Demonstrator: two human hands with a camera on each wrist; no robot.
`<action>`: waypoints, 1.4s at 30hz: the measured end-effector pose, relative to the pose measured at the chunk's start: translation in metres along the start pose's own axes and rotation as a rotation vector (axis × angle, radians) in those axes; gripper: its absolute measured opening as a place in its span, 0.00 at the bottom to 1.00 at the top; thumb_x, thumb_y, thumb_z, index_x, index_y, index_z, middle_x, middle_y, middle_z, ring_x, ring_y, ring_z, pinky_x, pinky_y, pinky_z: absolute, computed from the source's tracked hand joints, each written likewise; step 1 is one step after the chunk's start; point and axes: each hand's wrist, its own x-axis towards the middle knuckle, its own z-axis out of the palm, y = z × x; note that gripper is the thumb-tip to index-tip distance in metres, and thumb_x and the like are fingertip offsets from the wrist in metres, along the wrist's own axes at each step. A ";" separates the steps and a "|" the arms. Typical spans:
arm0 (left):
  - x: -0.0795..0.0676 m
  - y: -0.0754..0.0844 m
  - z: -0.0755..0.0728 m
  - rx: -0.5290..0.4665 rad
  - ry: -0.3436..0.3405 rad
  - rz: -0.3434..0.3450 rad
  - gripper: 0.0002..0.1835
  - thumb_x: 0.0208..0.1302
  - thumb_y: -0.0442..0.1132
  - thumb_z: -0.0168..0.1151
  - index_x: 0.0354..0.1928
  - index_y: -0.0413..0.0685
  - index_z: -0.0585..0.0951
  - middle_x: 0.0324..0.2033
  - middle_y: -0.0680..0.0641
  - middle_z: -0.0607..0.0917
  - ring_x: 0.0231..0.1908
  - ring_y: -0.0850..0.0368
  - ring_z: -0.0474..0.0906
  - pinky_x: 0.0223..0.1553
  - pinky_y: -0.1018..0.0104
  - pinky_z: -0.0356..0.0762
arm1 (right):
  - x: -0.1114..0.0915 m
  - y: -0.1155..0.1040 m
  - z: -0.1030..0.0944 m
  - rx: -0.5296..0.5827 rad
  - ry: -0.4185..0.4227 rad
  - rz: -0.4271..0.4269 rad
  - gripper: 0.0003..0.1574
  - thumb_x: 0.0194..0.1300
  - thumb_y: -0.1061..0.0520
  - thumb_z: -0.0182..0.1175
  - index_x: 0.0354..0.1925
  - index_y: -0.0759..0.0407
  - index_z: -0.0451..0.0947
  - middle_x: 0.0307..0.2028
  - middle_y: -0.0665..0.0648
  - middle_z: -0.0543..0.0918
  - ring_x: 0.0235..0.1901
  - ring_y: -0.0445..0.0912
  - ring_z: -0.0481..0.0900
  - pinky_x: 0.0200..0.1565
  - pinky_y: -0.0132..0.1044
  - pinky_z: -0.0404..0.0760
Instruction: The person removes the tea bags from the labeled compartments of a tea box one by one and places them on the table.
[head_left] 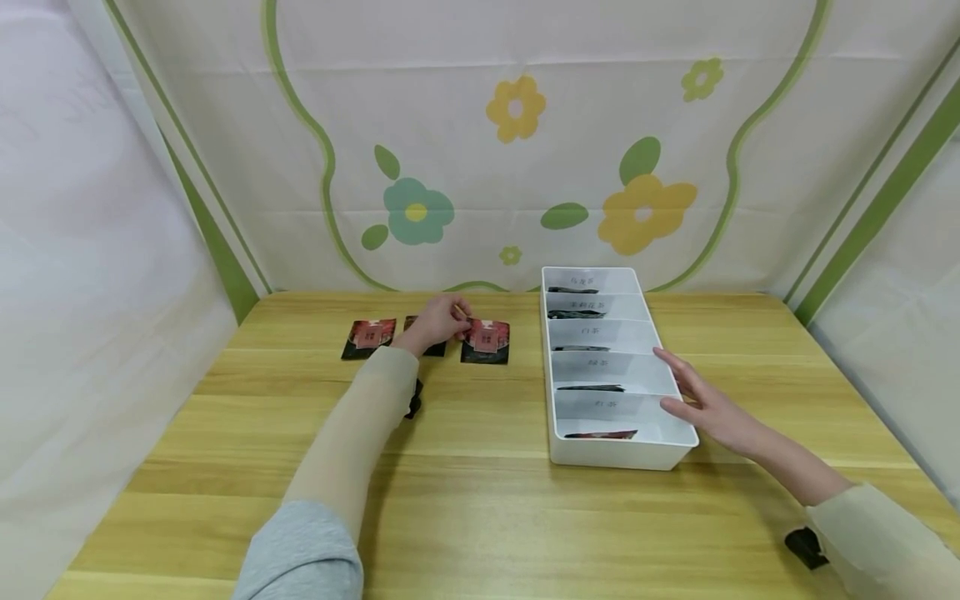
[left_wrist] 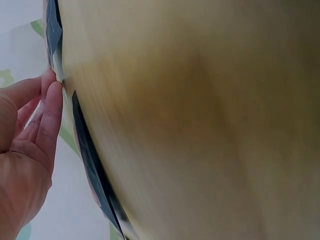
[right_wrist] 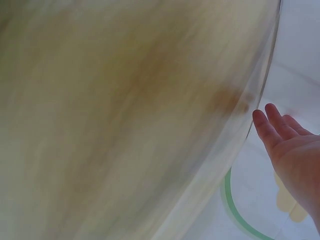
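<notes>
- Here's the left hand (head_left: 437, 321), left of centre in the head view, reaching over the middle packet (head_left: 435, 349) and partly covering it!
- Its fingertips are drawn together right at the left edge of the right packet (head_left: 486, 342); whether that edge is pinched between them, I cannot tell.
- Completing the row, the left packet (head_left: 371, 337) lies flat, just beside the middle one, red above and black below.
- Over to the right of the frame, and the right hand (head_left: 712, 414) has its fingers extended and thumb apart, touching the right side of the white box (head_left: 615, 454).
- That box sits right of centre, running lengthwise up the frame, five compartments in all, printed characters on the inner walls.
- Thin dark packets show in the upper four; in the lowest, a red and dark packet (head_left: 600, 434) leans at the near wall.
- All of it on a wood-grain table (head_left: 480, 517), with a flowered curtain (head_left: 465, 50) filling the top of the picture.
</notes>
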 end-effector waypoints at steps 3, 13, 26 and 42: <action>-0.003 -0.003 -0.002 -0.028 -0.012 0.008 0.09 0.70 0.30 0.56 0.50 0.37 0.75 0.41 0.40 0.80 0.32 0.49 0.80 0.29 0.61 0.78 | 0.000 0.000 0.001 0.005 -0.002 0.001 0.45 0.72 0.64 0.52 0.77 0.54 0.40 0.73 0.71 0.42 0.65 0.74 0.51 0.51 0.17 0.63; -0.014 -0.001 -0.007 0.117 -0.136 0.176 0.18 0.61 0.37 0.69 0.53 0.46 0.81 0.50 0.46 0.80 0.46 0.51 0.77 0.44 0.56 0.76 | 0.000 -0.001 0.000 0.009 -0.007 0.016 0.45 0.73 0.64 0.52 0.77 0.53 0.39 0.73 0.71 0.41 0.65 0.75 0.50 0.51 0.17 0.62; -0.011 -0.005 -0.001 0.190 -0.171 0.142 0.21 0.58 0.36 0.72 0.54 0.50 0.80 0.49 0.49 0.79 0.49 0.52 0.73 0.53 0.54 0.70 | 0.000 -0.003 -0.001 0.000 -0.010 0.035 0.45 0.73 0.63 0.52 0.78 0.53 0.39 0.74 0.70 0.41 0.66 0.76 0.48 0.51 0.16 0.60; -0.011 -0.009 -0.009 0.097 -0.116 0.140 0.19 0.60 0.37 0.70 0.54 0.47 0.81 0.51 0.46 0.77 0.53 0.47 0.72 0.53 0.52 0.70 | -0.001 -0.003 0.000 0.008 -0.006 0.011 0.45 0.73 0.64 0.52 0.77 0.55 0.40 0.73 0.71 0.41 0.65 0.76 0.48 0.52 0.17 0.60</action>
